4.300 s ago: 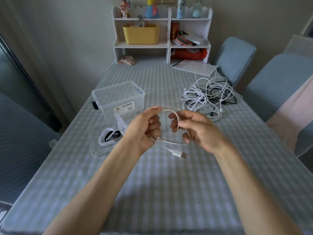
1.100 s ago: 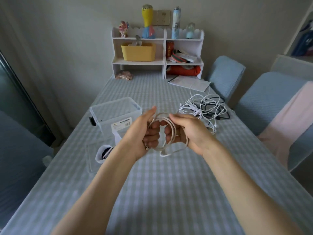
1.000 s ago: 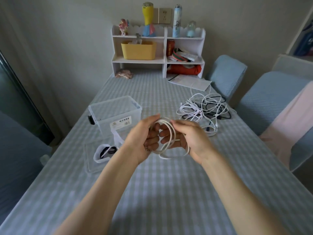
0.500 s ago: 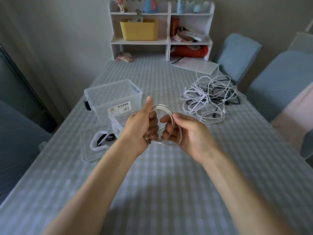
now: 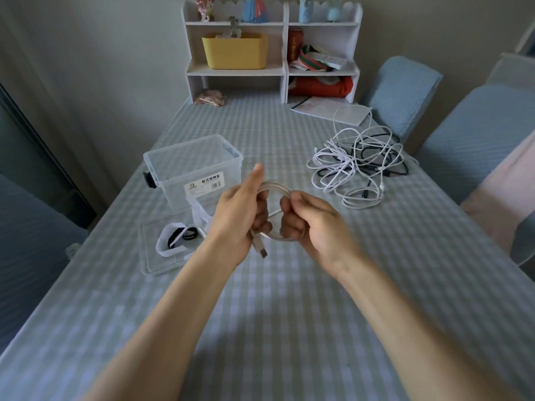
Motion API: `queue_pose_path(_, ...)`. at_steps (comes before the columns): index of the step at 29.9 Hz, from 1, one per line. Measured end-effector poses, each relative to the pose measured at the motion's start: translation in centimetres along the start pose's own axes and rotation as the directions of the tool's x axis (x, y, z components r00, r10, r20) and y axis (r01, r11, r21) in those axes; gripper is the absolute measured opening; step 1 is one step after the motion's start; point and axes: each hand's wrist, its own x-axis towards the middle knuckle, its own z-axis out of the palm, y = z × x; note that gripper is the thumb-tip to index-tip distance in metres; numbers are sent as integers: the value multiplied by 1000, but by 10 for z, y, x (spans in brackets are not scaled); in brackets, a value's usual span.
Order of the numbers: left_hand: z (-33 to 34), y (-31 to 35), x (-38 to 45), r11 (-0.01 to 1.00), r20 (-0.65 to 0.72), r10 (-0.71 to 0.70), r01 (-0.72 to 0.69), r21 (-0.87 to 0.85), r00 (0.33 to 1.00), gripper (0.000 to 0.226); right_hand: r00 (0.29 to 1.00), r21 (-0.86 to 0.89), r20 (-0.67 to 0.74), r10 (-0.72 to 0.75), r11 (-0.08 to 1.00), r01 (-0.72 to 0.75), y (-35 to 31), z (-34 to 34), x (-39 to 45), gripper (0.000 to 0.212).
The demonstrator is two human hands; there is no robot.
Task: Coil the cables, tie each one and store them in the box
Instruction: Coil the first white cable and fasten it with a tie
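I am working over a checked tablecloth [image 5: 289, 328], a white shelf unit [image 5: 272, 47] standing at its far edge, two blue chairs [image 5: 405, 91] flanking the right. My left hand [image 5: 240, 215] and right hand [image 5: 309, 224] are both gripping one coiled white cable [image 5: 276, 188] above open cloth. One clear box [image 5: 194, 166] is sitting left; one tangled cable pile [image 5: 359, 166] is lying right.

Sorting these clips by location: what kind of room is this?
Probably a home dining or living room: a table under a checked cloth, fabric-covered chairs beside it, and a small white shelf unit of trinkets against the wall.
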Motion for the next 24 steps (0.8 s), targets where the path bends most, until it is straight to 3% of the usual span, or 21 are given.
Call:
queue_pose_path(3,-4,5,-2,971,135,30,-61,231,990,51,998,-125,57,38,992,-30,-5,-6,-2,35)
queue_pose_path(5,-1,4,-4,953,119,26,-61,296,993,50,994,-140,89,64,989,-52,-9,-5,-5,35)
queue_pose_path(8,4,4,-3,997,-47,-82,82,0,995,45,990,-57,122,73,996,-67,-10,0,-9,36)
queue_pose_path(10,2,4,-2,972,-88,-154,135,-193,984,42,987,20,141,76,997,-80,-8,3,-9,35)
queue_pose_path(13,0,2,-2,968,-75,-160,141,-206,984,41,994,79,90,64,994,-71,-8,5,-5,34)
queue_pose_path(16,0,1,-3,995,-86,11,-2,104,996,36,998,-59,26,52,997,-51,-10,-2,-2,35)
queue_pose_path(18,0,1,-3,939,-49,168,-144,314,985,37,999,-152,22,49,987,-45,-11,-6,-3,37)
queue_pose_path(20,-1,0,-3,867,17,243,-226,444,970,40,998,-205,32,53,978,-46,-12,-8,-3,37)
queue_pose_path(24,-5,6,-4,602,147,249,-272,751,957,58,995,-332,88,36,943,-5,-14,-10,-4,37)
